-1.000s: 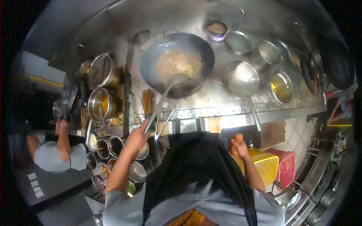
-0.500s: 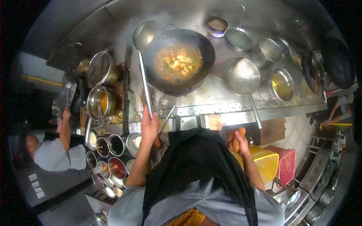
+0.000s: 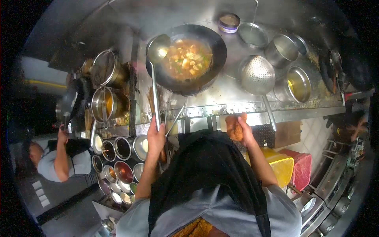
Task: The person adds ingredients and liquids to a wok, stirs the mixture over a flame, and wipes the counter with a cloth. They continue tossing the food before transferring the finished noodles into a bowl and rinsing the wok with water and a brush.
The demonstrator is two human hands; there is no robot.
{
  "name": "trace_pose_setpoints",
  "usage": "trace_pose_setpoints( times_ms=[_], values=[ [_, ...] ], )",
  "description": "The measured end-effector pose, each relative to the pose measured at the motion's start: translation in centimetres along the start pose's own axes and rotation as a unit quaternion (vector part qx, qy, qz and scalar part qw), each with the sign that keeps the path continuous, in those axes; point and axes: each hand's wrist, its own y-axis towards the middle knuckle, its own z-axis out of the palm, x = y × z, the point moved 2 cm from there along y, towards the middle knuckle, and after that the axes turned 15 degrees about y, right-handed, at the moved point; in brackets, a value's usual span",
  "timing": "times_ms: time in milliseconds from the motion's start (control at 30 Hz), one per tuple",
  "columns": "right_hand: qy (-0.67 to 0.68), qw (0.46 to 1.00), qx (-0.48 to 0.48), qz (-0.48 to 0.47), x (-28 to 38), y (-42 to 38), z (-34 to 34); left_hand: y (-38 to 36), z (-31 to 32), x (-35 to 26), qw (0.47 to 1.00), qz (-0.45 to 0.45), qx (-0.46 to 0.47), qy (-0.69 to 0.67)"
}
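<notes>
My left hand [image 3: 156, 137] is closed around the handle of a long steel ladle [image 3: 154, 89]. The ladle's bowl is over the left side of a black wok [image 3: 218, 59], where chunks of food [image 3: 188, 59] sit in steaming reddish broth. At the counter's front edge my right hand [image 3: 246, 132] grips a bunched brown cloth [image 3: 235, 127]. To the right of the wok lies a perforated skimmer [image 3: 257, 74], its handle reaching over the counter edge.
Steel pots [image 3: 298, 85] stand at the right, near a round tin [image 3: 229, 23]. Sauce containers [image 3: 123, 172] are grouped at lower left. A co-worker [image 3: 59, 162] holds a pan at far left. Yellow [image 3: 280, 168] and red bins [image 3: 301, 170] stand below right.
The ladle's bowl has moved right and down, over the wok. My right hand has risen with the cloth toward the counter edge. The co-worker's arm has shifted.
</notes>
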Motion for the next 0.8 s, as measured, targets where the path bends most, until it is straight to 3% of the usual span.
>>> trace_pose_setpoints(
  times_ms=[67,200,267,367,433,600,700,800],
  values=[
    [0.026,0.996,0.081,0.035,-0.3,1.4,3.6,0.1,-0.3,0.2,1.000,0.011,-0.008,0.020],
    [0.020,0.996,0.083,0.035,-0.5,5.3,12.5,-0.1,-0.5,0.3,1.000,-0.009,-0.013,0.011],
    [0.040,0.988,0.127,0.082,-1.5,9.5,15.8,-0.3,-0.8,0.3,0.999,-0.006,-0.014,0.032],
    [0.058,0.984,0.112,0.129,-3.4,15.1,19.8,-1.1,-1.1,0.2,0.998,0.009,-0.021,0.050],
    [0.086,0.981,0.119,0.125,-5.2,16.8,19.6,-1.6,-1.6,-0.3,0.996,0.050,-0.035,0.066],
    [0.128,0.983,0.120,0.053,-6.8,18.3,18.7,-2.9,-4.1,-1.1,0.994,0.031,-0.009,0.105],
    [0.126,0.987,0.098,0.028,-4.3,13.0,18.9,-2.0,-5.8,2.0,0.980,0.096,-0.053,0.167],
    [0.073,0.991,0.106,0.037,-3.6,10.8,15.7,-0.8,-8.6,-2.3,0.966,0.041,-0.019,0.254]
  ],
)
